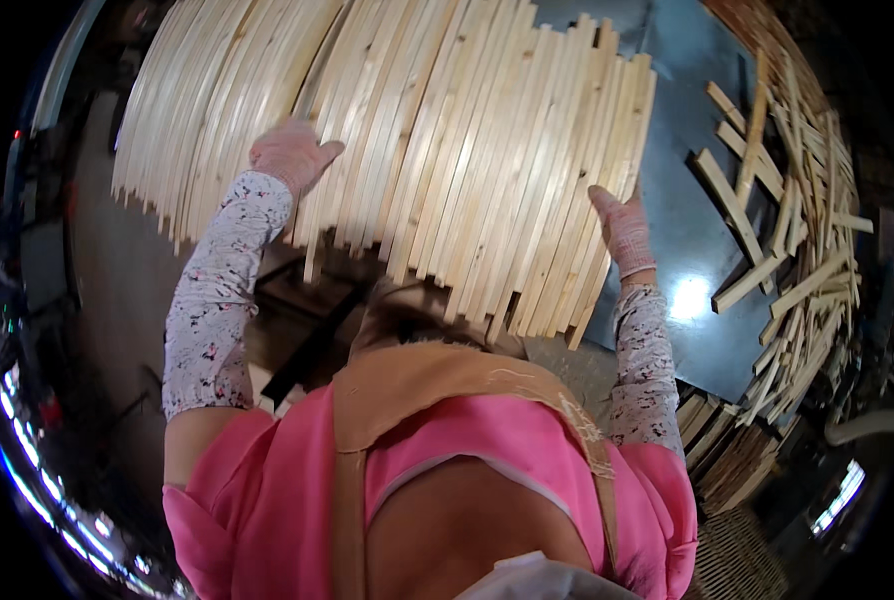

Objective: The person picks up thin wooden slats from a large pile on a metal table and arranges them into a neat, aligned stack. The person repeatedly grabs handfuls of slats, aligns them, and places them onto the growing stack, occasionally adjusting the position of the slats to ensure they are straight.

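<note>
A wide row of pale, narrow wooden strips [467, 150] lies side by side before me, with uneven near ends. On top of the row, left of its middle, rests my left hand [289, 158] in a pinkish glove. Its thumb sticks out to the right; the fingers are slightly blurred, and it looks open and flat on the wood beside a narrow gap between strips. At the row's right edge, my right hand [625, 232], gloved alike, grips the outermost strips. Its thumb lies over their top, while the other fingers are mostly hidden at the outer side.
Right of the row extends a smooth grey-blue metal tabletop [677, 220]. Loose offcut sticks [732, 205] lie there, and a tangled heap of thin wood pieces [817, 270] lines its right side. More stacked wood [732, 460] sits below the table's near right corner. The strips' near ends overhang toward me.
</note>
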### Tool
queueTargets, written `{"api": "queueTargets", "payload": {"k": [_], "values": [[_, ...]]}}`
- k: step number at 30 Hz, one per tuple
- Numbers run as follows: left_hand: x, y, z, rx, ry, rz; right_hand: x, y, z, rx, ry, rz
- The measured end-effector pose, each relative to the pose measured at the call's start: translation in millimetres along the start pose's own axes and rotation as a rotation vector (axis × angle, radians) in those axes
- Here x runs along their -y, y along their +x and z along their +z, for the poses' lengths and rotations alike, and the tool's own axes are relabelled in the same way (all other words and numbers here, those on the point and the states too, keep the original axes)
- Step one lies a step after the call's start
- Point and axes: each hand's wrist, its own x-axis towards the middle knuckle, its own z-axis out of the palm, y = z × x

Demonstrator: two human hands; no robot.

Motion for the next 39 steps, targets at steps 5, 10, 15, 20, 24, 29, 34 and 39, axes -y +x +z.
{"api": "queueTargets", "payload": {"k": [5, 10, 15, 20, 24, 29, 34, 39], "values": [[0, -76, 144, -0.815, -0.297, 0.349, 12, -22, 42, -0.032, 0.348, 0.066], [-145, -208, 232, -0.650, -0.966, -0.061, 17, -20, 43, 0.022, 0.396, 0.112], [-194, -211, 195, -0.209, -1.579, -0.250, -17, 3, 22, 0.068, -0.026, -0.233], [-220, -230, 187, 0.334, -1.369, 0.054, 51, 0, -46, 0.326, 0.129, 0.092], [-264, -119, 174, -0.453, -0.711, 0.207, 28, -6, -43, 0.217, -0.131, -0.178], [-272, -72, 130, -0.052, -1.352, 0.310, 36, -28, -49, 0.144, 0.059, -0.054], [-200, -80, 42, -0.002, -1.271, 0.424, 58, -28, -18, 0.078, 0.317, -0.082], [-6, -20, 5, -0.299, -1.515, 0.525, 176, -20, 179, 0.136, 0.121, -0.313]]}}
